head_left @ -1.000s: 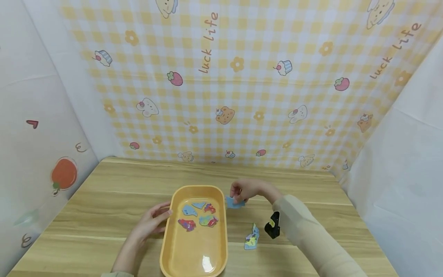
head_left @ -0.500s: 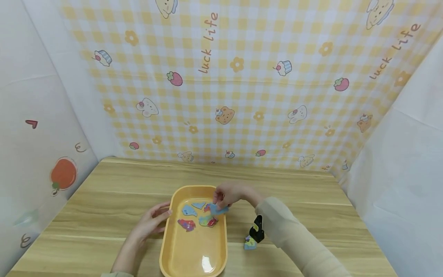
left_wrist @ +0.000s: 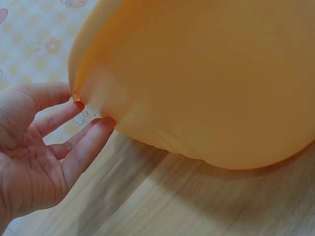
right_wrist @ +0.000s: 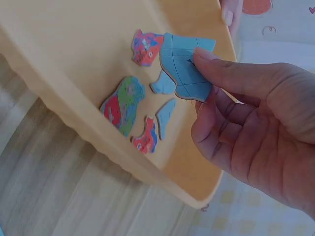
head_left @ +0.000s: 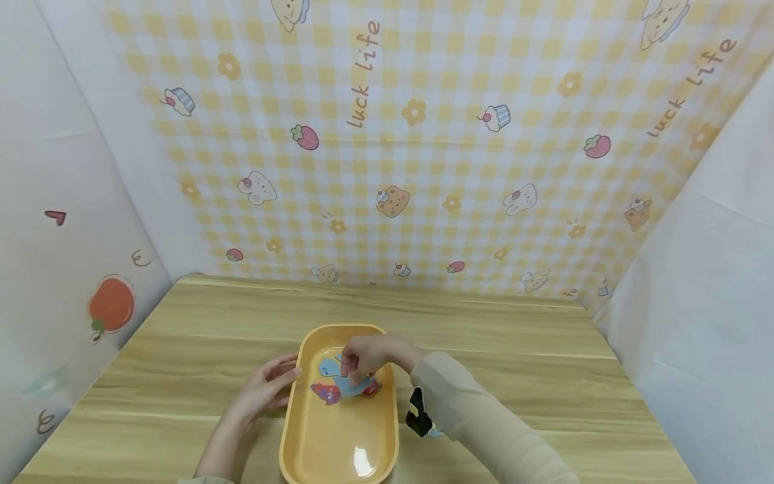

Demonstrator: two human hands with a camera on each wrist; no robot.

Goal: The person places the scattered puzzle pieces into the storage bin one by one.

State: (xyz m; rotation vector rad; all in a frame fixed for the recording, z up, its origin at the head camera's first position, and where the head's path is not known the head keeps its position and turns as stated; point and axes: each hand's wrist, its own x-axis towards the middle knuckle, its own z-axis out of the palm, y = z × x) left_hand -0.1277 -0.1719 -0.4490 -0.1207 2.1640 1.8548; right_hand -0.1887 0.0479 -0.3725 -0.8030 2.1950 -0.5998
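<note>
My right hand is over the far half of the yellow tray. Between thumb and fingers it pinches a light blue puzzle piece printed with thin grid lines. Beneath, inside the tray, lie a red-purple piece, a green-and-red piece, a small red piece and two blue pieces, one of them broad and one narrow. My left hand holds the tray's left side, its thumb at the rim and its fingertips against the outer wall.
Another puzzle piece lies on the wooden table right of the tray, mostly hidden by the black wrist camera. A yellow checked cloth hangs behind the table. White cloths flank both sides.
My right hand has carried the blue puzzle piece leftward, from beside the tray over its right rim and in above the other pieces. My left hand has stayed at the rim.
</note>
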